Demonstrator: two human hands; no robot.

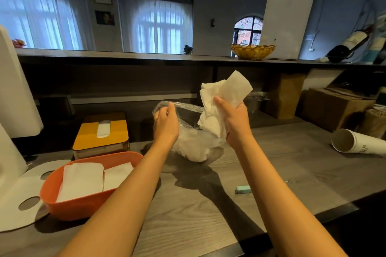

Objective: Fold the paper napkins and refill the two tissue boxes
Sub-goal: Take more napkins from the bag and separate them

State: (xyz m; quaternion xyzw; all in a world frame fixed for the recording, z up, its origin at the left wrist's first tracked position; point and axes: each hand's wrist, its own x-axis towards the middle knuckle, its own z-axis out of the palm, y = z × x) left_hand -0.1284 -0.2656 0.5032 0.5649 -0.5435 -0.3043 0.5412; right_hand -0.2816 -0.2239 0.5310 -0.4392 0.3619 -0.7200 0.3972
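White paper napkins (217, 108), a crumpled bunch at centre frame, are gripped by the right hand (234, 120); the left hand (166, 123) pinches the clear plastic bag (192, 142). Loose sheets could slip out, missing the orange oval box (69, 204) at lower left.

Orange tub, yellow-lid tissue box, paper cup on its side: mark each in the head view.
orange tub (83, 204): head view, on its front outer wall.
yellow-lid tissue box (87, 137): head view, on the bare lid left of the slot.
paper cup (363, 144): head view, on its white side wall.
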